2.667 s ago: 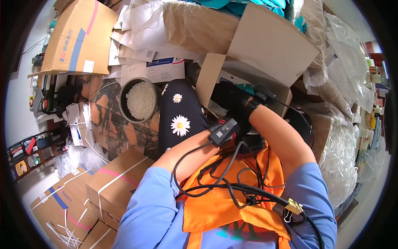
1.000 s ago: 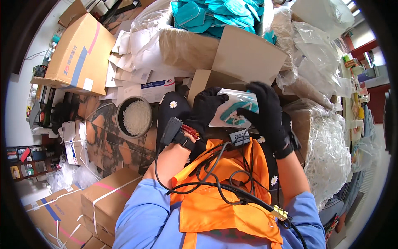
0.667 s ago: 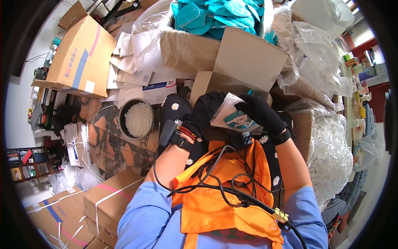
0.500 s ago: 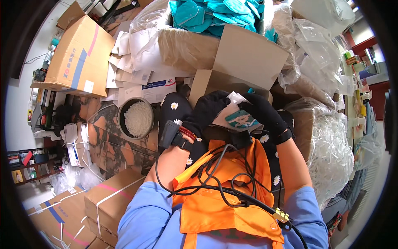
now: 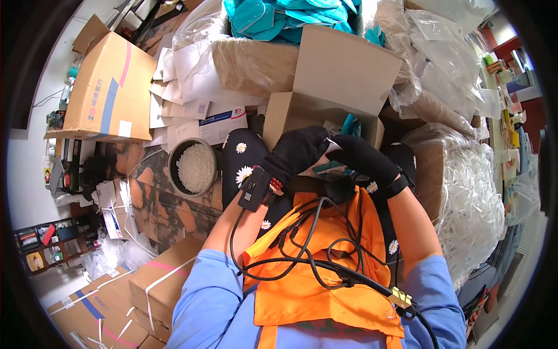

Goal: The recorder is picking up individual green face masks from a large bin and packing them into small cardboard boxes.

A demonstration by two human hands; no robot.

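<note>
My left hand (image 5: 295,152) and my right hand (image 5: 365,158), both in black gloves, meet over my lap with fingers closed. Pinched between their fingertips is the white edge of a packet (image 5: 332,145). A folded teal piece (image 5: 331,168) shows just below the fingers, and the gloves cover most of the packet. Right beyond my hands stands an open cardboard box (image 5: 279,116) with its lid flap (image 5: 347,64) raised. Another teal piece (image 5: 351,125) pokes up inside that box.
Beyond the box is a plastic-lined carton (image 5: 253,63) heaped with teal folded pieces (image 5: 273,20). A bowl of white pellets (image 5: 196,167) sits left of my knee. At right stands a bag of white strips (image 5: 468,203). Black cables (image 5: 308,264) lie across my orange apron (image 5: 325,302).
My hands have drawn closer together over the packet, hiding most of its white paper and teal contents. The view has shifted slightly.
</note>
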